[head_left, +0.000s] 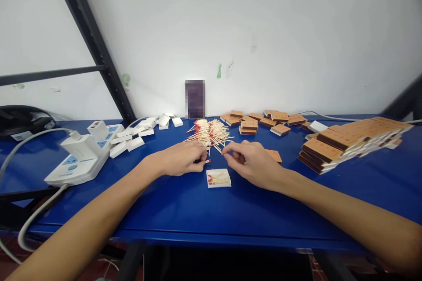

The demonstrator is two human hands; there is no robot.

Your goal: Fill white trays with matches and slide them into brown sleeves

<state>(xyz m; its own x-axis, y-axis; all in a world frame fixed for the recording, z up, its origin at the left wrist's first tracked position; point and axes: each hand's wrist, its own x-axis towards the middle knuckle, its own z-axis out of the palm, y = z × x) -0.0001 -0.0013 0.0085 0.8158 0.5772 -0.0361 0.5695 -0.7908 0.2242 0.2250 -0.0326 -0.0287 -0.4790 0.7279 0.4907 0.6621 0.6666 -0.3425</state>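
Observation:
My left hand (184, 158) is closed, its thumb and fingertips pinching matches whose red heads (208, 161) stick out to the right. Over on the other side, my right hand (252, 162) has its thumb and index fingertips brought close together at the pile's near right edge. Whether a match lies between those tips is too small to make out. A loose heap of matches (212, 134) with red heads lies just beyond both hands. Between and below the hands sits a white matchbox tray (219, 185), open at the top, with several matches inside, red heads to the left.
White empty trays (132, 142) lie at the back left beside a power strip (79, 171) with cables. Brown matchbox sleeves (249, 126) are scattered at the back right; stacked matchboxes (339, 142) stand at the right. A pixelated dark rectangle (195, 99) leans against the wall.

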